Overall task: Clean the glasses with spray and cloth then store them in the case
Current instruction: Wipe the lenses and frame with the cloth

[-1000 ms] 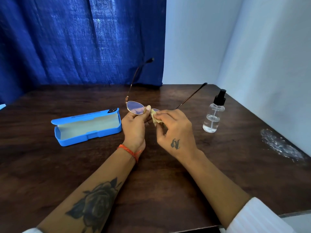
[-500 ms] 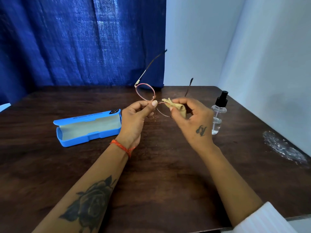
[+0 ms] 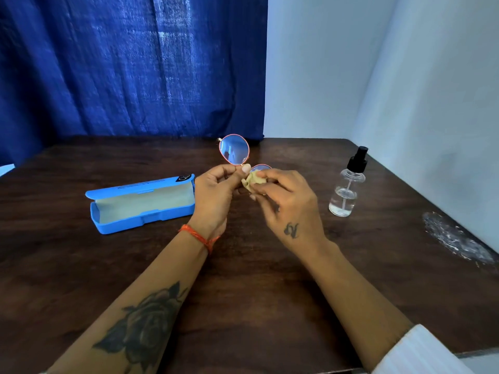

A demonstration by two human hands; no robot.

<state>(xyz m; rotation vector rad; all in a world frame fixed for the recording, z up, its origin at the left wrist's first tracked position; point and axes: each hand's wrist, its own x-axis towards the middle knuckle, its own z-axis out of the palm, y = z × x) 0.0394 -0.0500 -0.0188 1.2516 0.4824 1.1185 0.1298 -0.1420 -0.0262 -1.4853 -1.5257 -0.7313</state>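
From the head view, the left hand [image 3: 213,195] pinches the glasses [image 3: 234,149] at the bridge between thumb and forefinger, holding them above the dark wooden bench [image 3: 243,292] near its centre. One round lens stands up clear at about 12 o'clock from that hand; the other sits lower, at 3 o'clock from the thumb, mostly hidden. The right hand [image 3: 286,203] has its grip curled round a crumpled yellowish cloth [image 3: 253,182], pressed against that lower lens, though the contact itself is hard to make out. The temple arms seem to point away from the camera and cannot be seen. At 9 o'clock from the hands, an open blue case [image 3: 140,203] lies on the bench, just beside the left hand. At 3 o'clock, well apart, a clear spray bottle [image 3: 345,190] with a black nozzle stands upright.
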